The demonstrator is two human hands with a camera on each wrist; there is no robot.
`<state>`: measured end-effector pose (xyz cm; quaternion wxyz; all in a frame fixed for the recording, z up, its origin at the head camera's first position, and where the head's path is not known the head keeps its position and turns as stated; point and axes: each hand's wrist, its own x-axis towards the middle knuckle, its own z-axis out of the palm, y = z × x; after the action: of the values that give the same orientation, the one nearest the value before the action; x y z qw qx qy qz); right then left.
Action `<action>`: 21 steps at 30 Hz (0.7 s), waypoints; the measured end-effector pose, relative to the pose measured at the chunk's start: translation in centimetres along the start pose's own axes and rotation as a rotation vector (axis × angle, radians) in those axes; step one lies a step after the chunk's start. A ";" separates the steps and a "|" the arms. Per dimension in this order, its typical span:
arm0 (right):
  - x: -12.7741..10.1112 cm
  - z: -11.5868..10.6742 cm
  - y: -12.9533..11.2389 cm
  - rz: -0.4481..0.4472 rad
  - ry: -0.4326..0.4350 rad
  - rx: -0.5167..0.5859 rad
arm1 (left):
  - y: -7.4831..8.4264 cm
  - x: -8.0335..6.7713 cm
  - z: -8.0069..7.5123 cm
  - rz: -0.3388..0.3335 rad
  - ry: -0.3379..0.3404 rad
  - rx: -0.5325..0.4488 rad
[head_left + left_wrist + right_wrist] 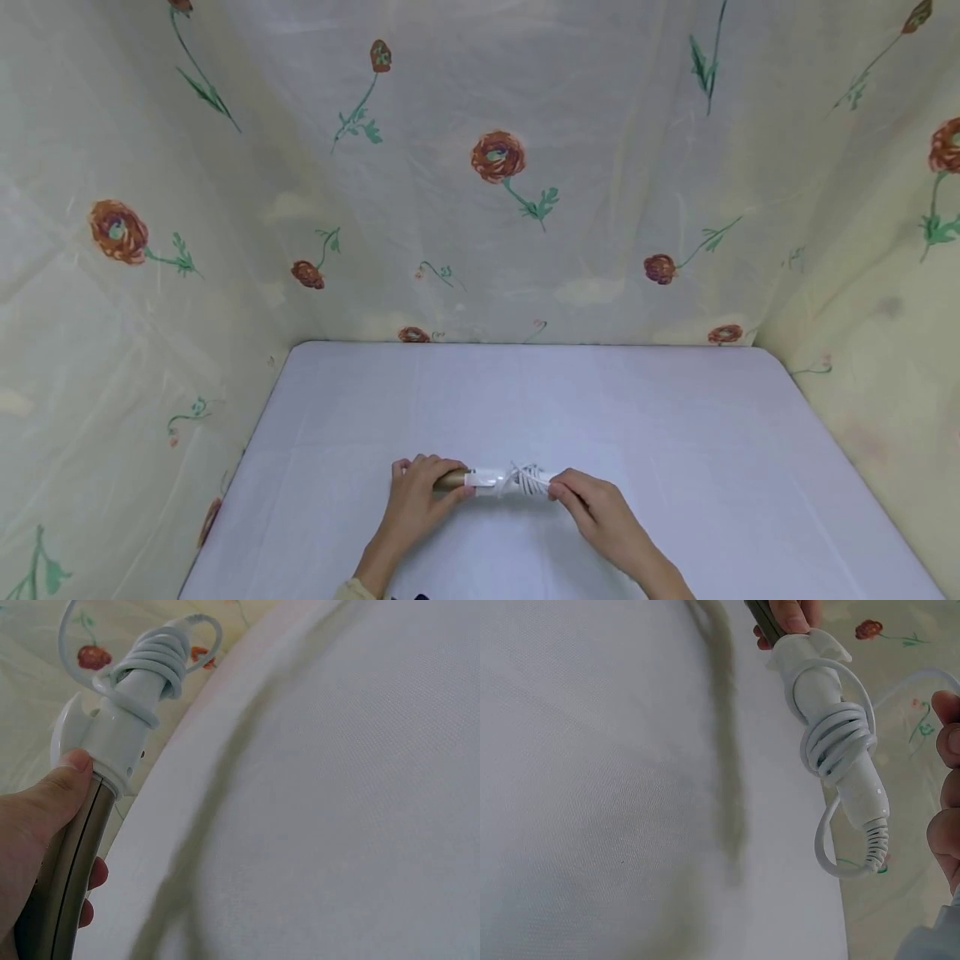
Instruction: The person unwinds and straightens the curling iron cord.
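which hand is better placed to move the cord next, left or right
Probably the right hand: it holds a stretch of the white cord leading away from the coils. The left hand looks occupied, gripping the hair iron itself.

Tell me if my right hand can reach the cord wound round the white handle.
Likely yes: your right hand is close by, nothing appears to block the coils, and your left hand grips the brown section.

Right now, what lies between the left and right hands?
The white handle, with its white cord wound around it, as the head view shows.
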<state>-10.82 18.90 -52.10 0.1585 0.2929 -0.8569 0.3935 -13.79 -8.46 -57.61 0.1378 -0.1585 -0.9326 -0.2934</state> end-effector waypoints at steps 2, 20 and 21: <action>0.2 0.0 0.2 0.019 0.005 -0.019 | -0.1 0.0 -0.1 0.007 0.005 0.004; 1.7 -0.3 2.8 0.120 0.010 -0.107 | -0.1 0.0 -0.6 0.020 0.009 0.012; 1.7 -0.3 2.8 0.124 0.006 -0.108 | -0.2 0.0 -0.6 0.025 0.010 0.013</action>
<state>-13.94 19.93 -52.70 0.1519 0.2294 -0.8928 0.3568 -13.72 -8.94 -57.24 0.1475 -0.1679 -0.9317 -0.2864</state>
